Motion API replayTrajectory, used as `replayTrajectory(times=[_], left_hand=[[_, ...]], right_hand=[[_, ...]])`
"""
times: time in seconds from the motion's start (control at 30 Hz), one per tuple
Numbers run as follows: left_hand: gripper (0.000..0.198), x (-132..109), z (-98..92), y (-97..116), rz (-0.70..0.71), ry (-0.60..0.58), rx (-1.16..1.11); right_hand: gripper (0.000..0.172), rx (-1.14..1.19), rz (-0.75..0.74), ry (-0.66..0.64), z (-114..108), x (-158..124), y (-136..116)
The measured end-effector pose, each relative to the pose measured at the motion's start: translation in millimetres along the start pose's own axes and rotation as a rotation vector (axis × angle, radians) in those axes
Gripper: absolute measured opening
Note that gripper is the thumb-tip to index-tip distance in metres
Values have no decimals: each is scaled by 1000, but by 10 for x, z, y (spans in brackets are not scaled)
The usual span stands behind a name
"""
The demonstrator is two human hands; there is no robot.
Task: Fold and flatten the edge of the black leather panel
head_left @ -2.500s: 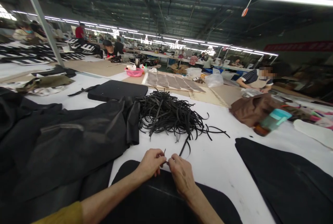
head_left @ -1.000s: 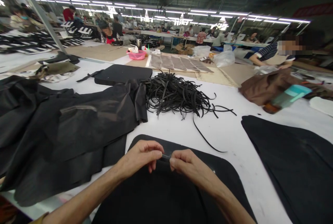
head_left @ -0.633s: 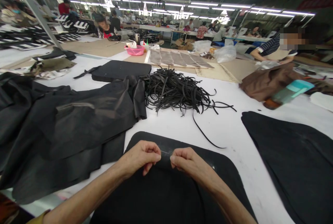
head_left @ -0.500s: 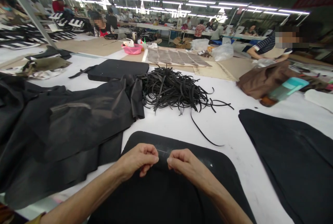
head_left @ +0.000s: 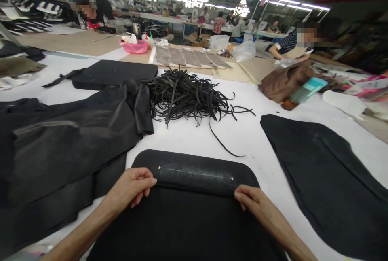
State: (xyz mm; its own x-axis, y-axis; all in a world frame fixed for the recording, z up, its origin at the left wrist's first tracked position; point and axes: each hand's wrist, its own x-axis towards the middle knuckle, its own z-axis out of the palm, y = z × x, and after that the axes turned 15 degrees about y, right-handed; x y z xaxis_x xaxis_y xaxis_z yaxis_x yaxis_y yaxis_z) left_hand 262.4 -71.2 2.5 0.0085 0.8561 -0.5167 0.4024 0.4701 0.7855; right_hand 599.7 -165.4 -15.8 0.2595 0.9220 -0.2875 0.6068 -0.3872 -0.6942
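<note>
So there's one white bench (head_left: pixel 178 137), one big black rounded-corner panel (head_left: pixel 190 212) right up front on it, chalk-dusted up top. Left hand (head_left: pixel 135 185) and right hand (head_left: pixel 254 201) pinch a dark edge (head_left: pixel 194 192) crossing it. Two tiny white triangles (head_left: pixel 232 179) too.

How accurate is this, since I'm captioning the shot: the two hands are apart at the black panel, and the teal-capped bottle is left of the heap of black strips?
One side is wrong: the head view shows the teal-capped bottle right of the heap of black strips. The two hands are apart at the black panel.
</note>
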Motion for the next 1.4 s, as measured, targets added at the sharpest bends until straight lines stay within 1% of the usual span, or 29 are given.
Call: replayTrajectory(times=[0.1, 0.23, 0.33, 0.4, 0.53, 0.7, 1.07, 1.2, 1.3, 1.4], left_hand=[[38, 33, 28, -3, 21, 16, -1], [39, 107, 40, -13, 38, 18, -22], [39, 162, 52, -31, 36, 51, -14], [38, 195, 67, -55, 46, 79, -9], [35, 257, 98, -116, 83, 109, 15], [35, 314, 111, -145, 103, 98, 70], [33, 370, 134, -125, 58, 65, 91], [29, 369, 144, -117, 52, 70, 85], [23, 364, 154, -126, 48, 61, 65], [17, 385, 157, -154, 47, 64, 44]], right_hand=[[24, 101, 53, 38, -17, -3, 18], [22, 237, 169, 81, 34, 42, 34], [23, 216, 253, 146, 75, 93, 41], [21, 189, 279, 184, 100, 130, 48], [19, 161, 282, 219, 147, 201, 85], [19, 96, 267, 243, 174, 253, 127], [18, 6, 298, 246, 179, 291, 138], [20, -2, 287, 213, 172, 281, 127], [24, -11, 291, 174, 173, 291, 188], [30, -35, 300, 144, 185, 343, 314]])
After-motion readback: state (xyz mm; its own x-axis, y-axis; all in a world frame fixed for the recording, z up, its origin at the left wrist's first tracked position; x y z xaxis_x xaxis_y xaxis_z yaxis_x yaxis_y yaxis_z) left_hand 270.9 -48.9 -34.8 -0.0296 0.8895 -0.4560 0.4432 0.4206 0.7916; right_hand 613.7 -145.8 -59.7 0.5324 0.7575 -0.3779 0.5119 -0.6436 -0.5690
